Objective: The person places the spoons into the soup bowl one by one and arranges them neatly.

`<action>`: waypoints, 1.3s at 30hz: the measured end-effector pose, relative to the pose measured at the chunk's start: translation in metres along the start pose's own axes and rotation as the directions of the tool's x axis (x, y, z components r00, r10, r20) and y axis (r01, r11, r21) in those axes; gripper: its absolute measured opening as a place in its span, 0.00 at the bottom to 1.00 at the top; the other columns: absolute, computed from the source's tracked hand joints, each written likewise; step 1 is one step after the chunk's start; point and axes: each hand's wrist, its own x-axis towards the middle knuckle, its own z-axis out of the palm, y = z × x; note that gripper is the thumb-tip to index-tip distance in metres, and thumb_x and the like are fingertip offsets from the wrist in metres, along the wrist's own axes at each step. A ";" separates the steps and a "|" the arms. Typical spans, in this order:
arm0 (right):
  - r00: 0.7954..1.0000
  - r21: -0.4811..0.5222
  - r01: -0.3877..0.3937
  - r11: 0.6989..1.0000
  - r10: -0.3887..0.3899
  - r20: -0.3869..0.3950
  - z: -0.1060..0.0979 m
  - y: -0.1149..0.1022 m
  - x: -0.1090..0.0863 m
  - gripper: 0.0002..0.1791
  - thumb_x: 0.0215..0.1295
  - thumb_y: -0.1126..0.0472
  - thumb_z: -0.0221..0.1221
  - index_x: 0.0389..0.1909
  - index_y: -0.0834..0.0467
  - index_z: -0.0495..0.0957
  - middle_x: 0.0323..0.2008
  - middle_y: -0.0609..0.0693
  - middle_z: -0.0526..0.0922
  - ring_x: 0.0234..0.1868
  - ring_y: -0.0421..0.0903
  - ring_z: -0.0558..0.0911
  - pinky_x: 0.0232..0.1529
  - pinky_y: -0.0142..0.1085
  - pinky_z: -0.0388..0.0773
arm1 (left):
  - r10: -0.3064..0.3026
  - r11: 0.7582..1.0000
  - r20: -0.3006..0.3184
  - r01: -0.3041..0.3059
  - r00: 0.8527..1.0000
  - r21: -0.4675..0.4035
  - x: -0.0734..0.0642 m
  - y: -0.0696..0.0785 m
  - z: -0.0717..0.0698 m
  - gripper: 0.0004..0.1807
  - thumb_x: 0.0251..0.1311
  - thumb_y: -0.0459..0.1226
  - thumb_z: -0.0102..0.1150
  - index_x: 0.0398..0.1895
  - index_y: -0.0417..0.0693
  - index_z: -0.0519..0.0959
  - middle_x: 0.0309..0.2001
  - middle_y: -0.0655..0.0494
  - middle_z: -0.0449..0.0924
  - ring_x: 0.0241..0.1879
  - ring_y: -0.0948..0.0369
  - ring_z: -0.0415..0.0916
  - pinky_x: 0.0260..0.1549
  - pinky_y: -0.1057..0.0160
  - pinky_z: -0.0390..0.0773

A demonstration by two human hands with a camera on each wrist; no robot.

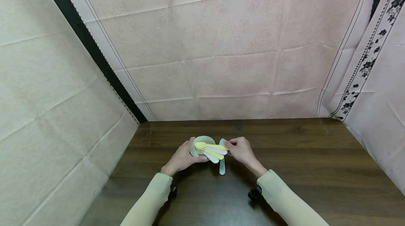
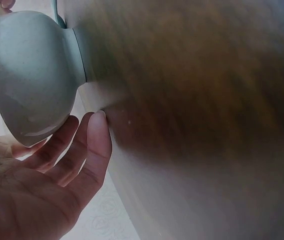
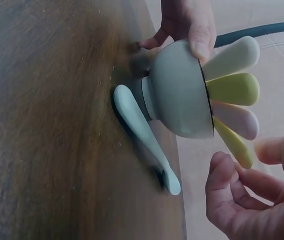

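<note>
My left hand point(image 1: 183, 156) holds a pale green bowl point(image 3: 179, 92), its thumb over the rim and fingers spread along the far side. Several spoons lean in the bowl with their handles fanned out over the right rim: a white spoon point(image 3: 237, 54), a yellow-green spoon point(image 3: 237, 89), a pale pink spoon point(image 3: 239, 120) and a yellow spoon point(image 3: 234, 145). At the handle end of the yellow spoon, my right hand point(image 1: 242, 149) pinches with thumb and fingertips. A light blue spoon point(image 3: 139, 122) lies on the table just right of the bowl, partly under the handles in the head view.
Bowl and hands are near the back of a dark brown wooden table point(image 1: 284, 169). Behind it hangs a pale patterned cloth point(image 1: 227, 53), with more cloth at both sides. Each wrist carries a small black device, one showing by the right sleeve point(image 1: 278, 191).
</note>
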 end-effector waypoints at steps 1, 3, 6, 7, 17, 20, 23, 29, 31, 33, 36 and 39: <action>1.000 0.008 -0.002 1.000 0.002 -0.002 -0.001 0.000 -0.001 0.17 0.80 0.55 0.63 0.44 0.64 0.93 0.32 0.59 0.92 0.35 0.58 0.90 0.29 0.34 0.76 | 0.000 1.000 0.000 0.000 1.000 -0.001 0.000 0.000 0.000 0.51 0.57 0.66 0.77 0.79 0.60 0.67 0.62 0.56 0.79 0.57 0.57 0.76 0.60 0.47 0.77; 1.000 0.018 -0.002 1.000 0.002 -0.006 -0.002 0.002 -0.001 0.18 0.81 0.53 0.63 0.43 0.64 0.92 0.32 0.61 0.92 0.35 0.59 0.90 0.29 0.34 0.77 | -0.001 1.000 -0.001 0.001 1.000 -0.003 0.000 0.000 0.000 0.51 0.56 0.66 0.78 0.79 0.59 0.67 0.62 0.55 0.79 0.57 0.56 0.76 0.61 0.46 0.77; 1.000 0.018 0.000 1.000 0.001 -0.014 -0.004 0.004 -0.002 0.20 0.82 0.52 0.61 0.41 0.64 0.92 0.32 0.62 0.92 0.34 0.59 0.90 0.29 0.34 0.78 | -0.004 1.000 -0.005 0.004 1.000 0.001 0.000 0.000 0.000 0.53 0.57 0.66 0.77 0.80 0.58 0.66 0.63 0.54 0.79 0.59 0.56 0.76 0.62 0.45 0.77; 1.000 0.015 0.000 1.000 0.000 -0.016 -0.005 0.004 -0.002 0.20 0.82 0.52 0.61 0.41 0.64 0.92 0.33 0.63 0.92 0.34 0.58 0.90 0.30 0.34 0.78 | -0.005 1.000 -0.005 0.005 1.000 0.001 -0.001 0.000 0.000 0.53 0.57 0.66 0.77 0.81 0.58 0.66 0.64 0.54 0.79 0.59 0.55 0.76 0.62 0.45 0.77; 0.999 -0.003 0.009 1.000 -0.010 -0.044 -0.011 0.004 -0.006 0.21 0.82 0.50 0.61 0.38 0.63 0.92 0.32 0.61 0.92 0.35 0.58 0.91 0.32 0.35 0.80 | -0.010 1.000 -0.007 0.010 1.000 0.008 -0.001 0.001 0.001 0.53 0.57 0.66 0.78 0.80 0.58 0.67 0.64 0.54 0.79 0.60 0.55 0.76 0.63 0.45 0.77; 0.999 -0.012 0.012 1.000 -0.012 -0.050 -0.013 0.005 -0.007 0.20 0.82 0.51 0.61 0.42 0.63 0.92 0.31 0.58 0.91 0.34 0.54 0.90 0.33 0.35 0.81 | -0.005 1.000 -0.006 0.005 1.000 0.007 -0.001 0.001 0.000 0.52 0.57 0.66 0.77 0.80 0.58 0.67 0.63 0.54 0.79 0.59 0.55 0.76 0.62 0.46 0.77; 0.998 -0.018 0.015 1.000 -0.016 -0.059 -0.016 0.006 -0.009 0.19 0.82 0.53 0.60 0.46 0.65 0.91 0.33 0.58 0.92 0.34 0.51 0.90 0.34 0.35 0.82 | 0.005 1.000 -0.005 -0.005 1.000 0.004 -0.001 0.000 0.000 0.50 0.57 0.66 0.77 0.78 0.58 0.68 0.61 0.54 0.79 0.57 0.56 0.76 0.60 0.47 0.77; 0.996 -0.022 0.032 0.999 -0.034 -0.079 -0.022 0.009 -0.016 0.16 0.81 0.60 0.60 0.51 0.68 0.89 0.38 0.63 0.92 0.36 0.51 0.91 0.37 0.34 0.83 | 0.014 1.000 -0.004 -0.014 1.000 -0.003 0.000 -0.001 0.000 0.49 0.57 0.65 0.77 0.77 0.58 0.69 0.60 0.55 0.79 0.55 0.58 0.75 0.58 0.48 0.77; 0.996 -0.021 0.032 0.999 -0.034 -0.086 -0.024 0.010 -0.018 0.15 0.81 0.61 0.60 0.52 0.67 0.89 0.39 0.63 0.92 0.35 0.49 0.90 0.38 0.34 0.83 | 0.013 1.000 -0.004 -0.013 1.000 -0.006 0.000 -0.001 0.000 0.49 0.57 0.65 0.78 0.77 0.59 0.68 0.60 0.55 0.79 0.56 0.57 0.75 0.59 0.48 0.77; 0.995 -0.026 0.039 0.999 -0.041 -0.095 -0.025 0.010 -0.019 0.14 0.80 0.62 0.60 0.51 0.66 0.90 0.39 0.63 0.92 0.34 0.45 0.89 0.38 0.34 0.83 | 0.012 1.000 -0.005 -0.012 1.000 -0.007 0.000 -0.001 0.000 0.50 0.57 0.65 0.78 0.78 0.58 0.68 0.60 0.55 0.79 0.56 0.57 0.75 0.59 0.47 0.77; 0.994 -0.038 0.046 0.998 -0.050 -0.099 -0.026 0.011 -0.022 0.12 0.79 0.62 0.61 0.49 0.64 0.91 0.37 0.62 0.92 0.33 0.42 0.86 0.37 0.34 0.81 | 0.011 1.000 -0.004 -0.011 1.000 -0.008 0.000 0.000 0.000 0.50 0.57 0.65 0.78 0.78 0.58 0.68 0.60 0.55 0.79 0.56 0.57 0.75 0.59 0.47 0.77; 0.994 -0.056 0.053 0.997 -0.058 -0.096 -0.026 0.009 -0.026 0.11 0.78 0.63 0.61 0.48 0.63 0.91 0.36 0.61 0.91 0.31 0.42 0.84 0.35 0.34 0.78 | 0.013 1.000 -0.005 -0.013 1.000 -0.006 0.000 0.000 0.000 0.49 0.57 0.65 0.78 0.77 0.58 0.69 0.60 0.55 0.79 0.55 0.58 0.75 0.57 0.49 0.77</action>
